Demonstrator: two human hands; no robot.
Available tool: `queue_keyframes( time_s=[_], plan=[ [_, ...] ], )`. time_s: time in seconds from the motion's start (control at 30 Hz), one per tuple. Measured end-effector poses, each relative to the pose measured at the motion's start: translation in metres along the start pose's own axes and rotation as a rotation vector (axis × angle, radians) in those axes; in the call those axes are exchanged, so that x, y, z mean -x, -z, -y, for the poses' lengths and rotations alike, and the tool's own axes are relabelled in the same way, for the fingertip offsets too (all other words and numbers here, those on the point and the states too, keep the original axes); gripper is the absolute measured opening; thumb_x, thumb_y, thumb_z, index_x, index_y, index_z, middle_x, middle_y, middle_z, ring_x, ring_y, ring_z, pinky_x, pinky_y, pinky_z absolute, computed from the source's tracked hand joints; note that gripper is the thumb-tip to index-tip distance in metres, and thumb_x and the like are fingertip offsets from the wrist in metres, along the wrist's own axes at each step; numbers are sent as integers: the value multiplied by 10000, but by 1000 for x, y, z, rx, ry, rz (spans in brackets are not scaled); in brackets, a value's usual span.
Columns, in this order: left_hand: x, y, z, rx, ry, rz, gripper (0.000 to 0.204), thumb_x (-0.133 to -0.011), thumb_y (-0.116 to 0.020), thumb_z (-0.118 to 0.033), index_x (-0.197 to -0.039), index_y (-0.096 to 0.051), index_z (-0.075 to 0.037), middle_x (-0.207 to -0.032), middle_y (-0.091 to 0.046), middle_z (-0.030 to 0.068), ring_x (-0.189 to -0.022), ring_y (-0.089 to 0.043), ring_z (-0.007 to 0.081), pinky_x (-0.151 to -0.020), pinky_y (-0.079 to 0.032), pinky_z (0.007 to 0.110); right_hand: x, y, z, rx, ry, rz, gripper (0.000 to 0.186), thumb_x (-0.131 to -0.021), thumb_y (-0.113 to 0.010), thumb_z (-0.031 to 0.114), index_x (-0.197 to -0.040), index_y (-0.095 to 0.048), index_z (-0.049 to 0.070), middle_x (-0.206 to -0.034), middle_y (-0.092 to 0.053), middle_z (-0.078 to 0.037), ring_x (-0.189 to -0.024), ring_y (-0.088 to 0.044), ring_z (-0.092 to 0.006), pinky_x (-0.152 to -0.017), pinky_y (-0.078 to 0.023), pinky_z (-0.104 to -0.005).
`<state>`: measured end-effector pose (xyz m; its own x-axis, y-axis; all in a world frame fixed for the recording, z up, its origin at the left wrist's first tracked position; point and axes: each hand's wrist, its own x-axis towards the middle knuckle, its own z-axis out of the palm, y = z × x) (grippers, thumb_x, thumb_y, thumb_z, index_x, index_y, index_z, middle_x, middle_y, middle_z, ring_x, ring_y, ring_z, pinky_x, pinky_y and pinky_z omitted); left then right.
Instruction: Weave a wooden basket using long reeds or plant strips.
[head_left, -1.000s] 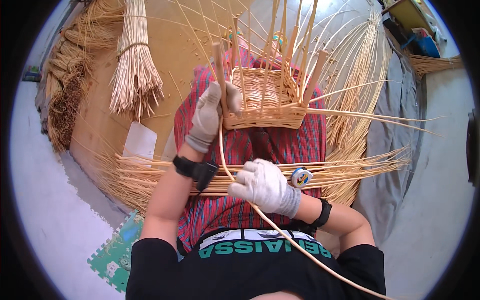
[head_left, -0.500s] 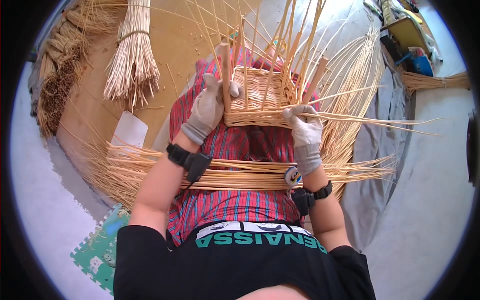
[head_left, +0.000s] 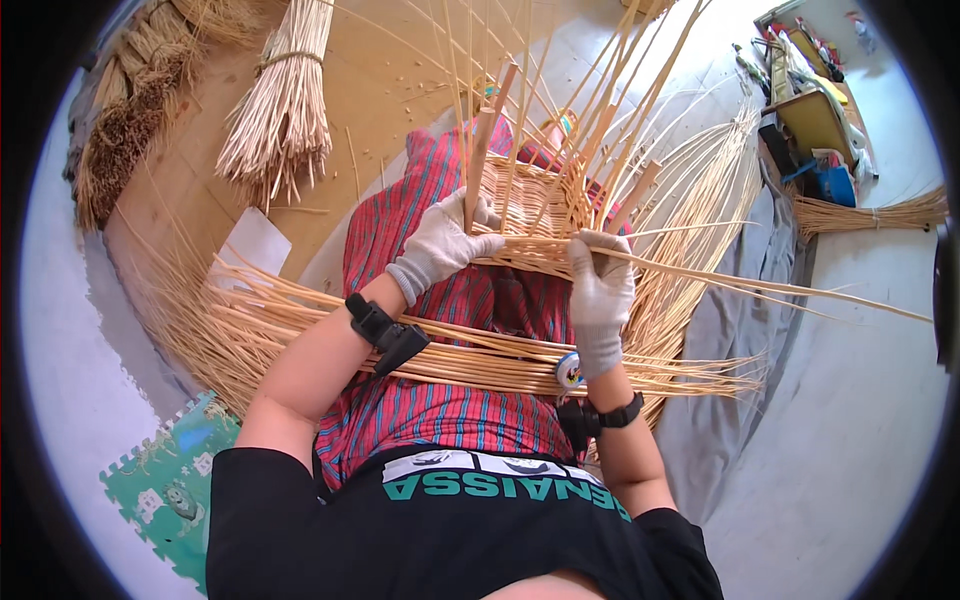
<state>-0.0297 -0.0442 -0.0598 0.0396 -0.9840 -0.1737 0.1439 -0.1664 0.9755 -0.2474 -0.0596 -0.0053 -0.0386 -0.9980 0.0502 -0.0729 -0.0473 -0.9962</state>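
A half-woven wicker basket [head_left: 535, 205] with tall upright stakes rests on my lap, over a red striped cloth [head_left: 440, 300]. My left hand [head_left: 445, 245], in a grey glove, grips the basket's near left corner by a flat wooden stake. My gloved right hand [head_left: 600, 275] pinches a long thin cane strand [head_left: 760, 285] at the basket's near right corner; the strand runs off to the right. A thick bundle of loose cane [head_left: 470, 360] lies across my thighs under both forearms.
Tied bundles of cane [head_left: 285, 100] and rougher straw [head_left: 125, 130] lie on the brown floor at upper left. A white sheet [head_left: 250, 245] lies beside my left leg, a green foam mat [head_left: 170, 480] at lower left. Grey cloth [head_left: 740, 330] and tool clutter [head_left: 810, 120] sit to the right.
My right hand rose from my lap to the basket's right corner and took hold of the cane strand. The view shifted closer; my left hand stayed on the basket.
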Motion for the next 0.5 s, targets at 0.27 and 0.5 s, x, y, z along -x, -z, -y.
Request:
queue_keyframes(
  time_s=[0.27, 0.5],
  plan=[
    [-6, 4, 7, 166, -23, 63, 334, -861, -800, 30, -832, -492, -94, -1129, -637, 51, -1048, -639, 135, -957, -557, 324, -75, -58, 86, 563, 295, 557, 248, -953, -622, 22, -1194, -653, 71, -1007, -674, -146, -959, -681, -289, -912, -536, -351],
    [4, -6, 4, -3, -43, -140, 271, -892, -733, 72, -848, -508, -72, -905, -597, -1, -923, -611, 99, -863, -531, 285, -108, -113, 41, 762, 444, 463, 652, -851, -717, 20, -1473, -534, 89, -1212, -637, -199, -1129, -638, -353, -950, -521, -419]
  ],
)
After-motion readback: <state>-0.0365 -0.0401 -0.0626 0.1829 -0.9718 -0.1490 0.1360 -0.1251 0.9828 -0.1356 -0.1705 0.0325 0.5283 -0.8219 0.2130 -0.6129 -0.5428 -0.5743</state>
